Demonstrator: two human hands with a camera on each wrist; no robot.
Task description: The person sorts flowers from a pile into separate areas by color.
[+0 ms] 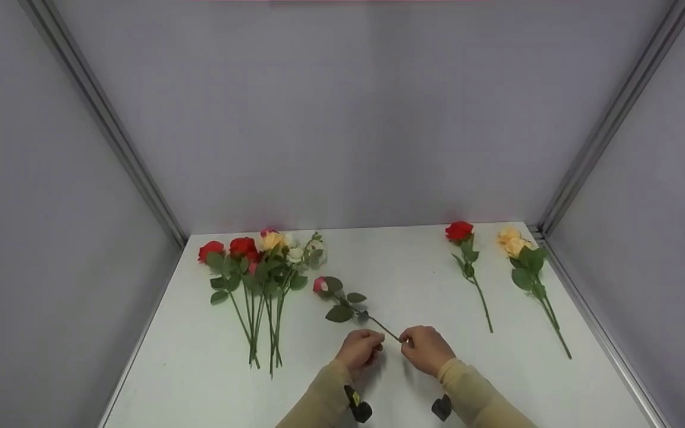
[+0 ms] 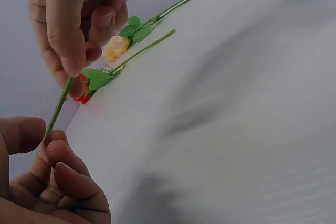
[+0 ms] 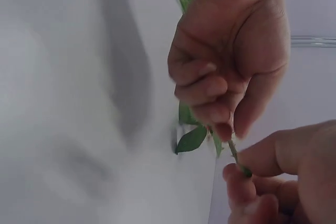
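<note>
Fingers of the right hand pinch the bare stem end of the pink rose; left hand fingers curl round the same stem just beside them, so both hands share one short stretch. Bloom and leaves trail away over the table. Mixed bunch lies left; red rose and yellow rose lie apart on the right, seemingly sorted.
</note>
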